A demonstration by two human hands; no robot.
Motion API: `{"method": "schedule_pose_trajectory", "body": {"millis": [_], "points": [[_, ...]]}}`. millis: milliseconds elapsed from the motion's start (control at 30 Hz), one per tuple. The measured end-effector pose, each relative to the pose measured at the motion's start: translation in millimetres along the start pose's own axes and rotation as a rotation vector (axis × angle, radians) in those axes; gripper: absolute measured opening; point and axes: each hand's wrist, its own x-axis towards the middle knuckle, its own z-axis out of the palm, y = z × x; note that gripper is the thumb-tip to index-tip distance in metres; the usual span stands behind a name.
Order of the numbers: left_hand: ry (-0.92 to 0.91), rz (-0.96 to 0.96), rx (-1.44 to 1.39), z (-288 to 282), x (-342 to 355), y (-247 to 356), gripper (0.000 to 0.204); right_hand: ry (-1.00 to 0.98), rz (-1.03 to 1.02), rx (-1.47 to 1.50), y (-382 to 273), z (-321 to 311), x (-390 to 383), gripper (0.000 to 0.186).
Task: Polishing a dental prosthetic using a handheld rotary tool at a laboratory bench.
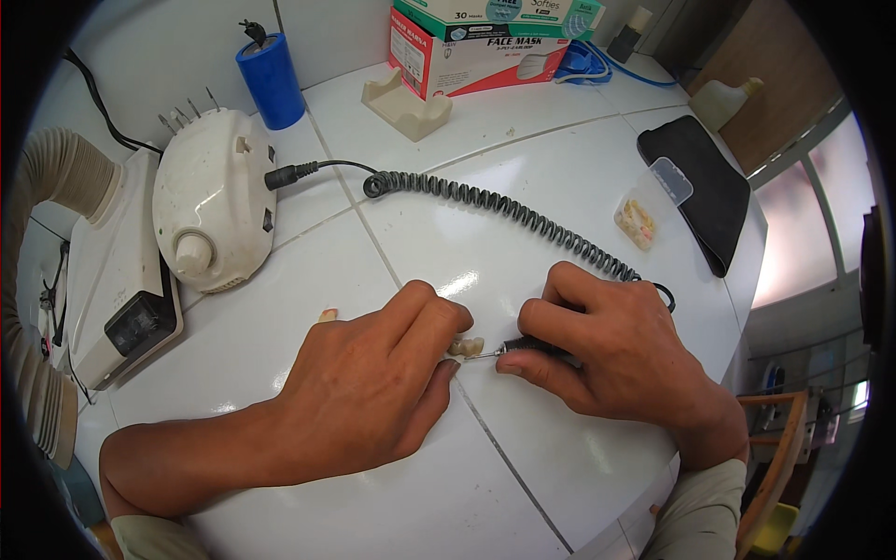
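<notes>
The left hand (pixel 378 373) pinches a small, lumpy cream piece (pixel 469 346) between thumb and fingers, the gap narrow, with the piece poking out past the fingertips toward 3 o'clock. From 3 o'clock the right hand (pixel 616 343) closes around the black handle of a slim drill (pixel 527 344), thumb below and curled fingers above. Its thin metal bit (pixel 485 355) points to 9 o'clock, right at the piece's near edge — whether the two touch, I cannot tell. Both hands are low over a white tiled table (pixel 560 467). Taking the piece as the clock's centre, a coiled black cord (pixel 504 205) sweeps from the white control box (pixel 210 205) at 10 o'clock, past 12, and down behind the right hand. Left of that box, between 9 and 10, sits a pale machine (pixel 107 271) with a ribbed hose (pixel 70 168). A blue cylinder (pixel 271 82) stands at 11, a beige stand (pixel 406 105) just short of 12, and stacked cardboard boxes (pixel 481 61) at 12. Toward 2 o'clock lie a small clear case (pixel 636 224) with its lid open and, just beyond, a black pouch (pixel 714 210); a wooden chair (pixel 784 448) shows near 4.
</notes>
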Motion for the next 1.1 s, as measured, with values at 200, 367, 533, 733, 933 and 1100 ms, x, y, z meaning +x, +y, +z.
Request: {"method": "schedule_pose_trajectory", "body": {"millis": [200,367,533,733,933,1100], "points": [[-0.002,-0.002,0.015,-1.9,0.8,1.0,0.034,-0.004,-0.003,0.011,0.2,-3.6,0.2,0.034],[-0.011,-0.006,0.005,-1.7,0.4,0.1,0.030,-0.003,-0.001,0.014,0.5,-3.9,0.1,0.035],[0.005,-0.013,0.024,0.7,-0.1,-0.3,0.026,0.018,0.029,0.017,0.7,-0.4,0.3,0.037],[-0.030,0.001,0.082,0.2,-0.8,-0.3,0.025,0.041,0.042,0.016,1.0,0.0,0.3,0.035],[-0.042,-0.014,0.108,2.1,-1.2,0.2,0.024,0.039,0.051,0.032,1.0,0.2,0.1,0.036],[-0.057,-0.011,0.132,1.4,-1.4,1.7,0.024,0.039,0.043,0.023,0.8,0.5,0.5,0.036]]}}
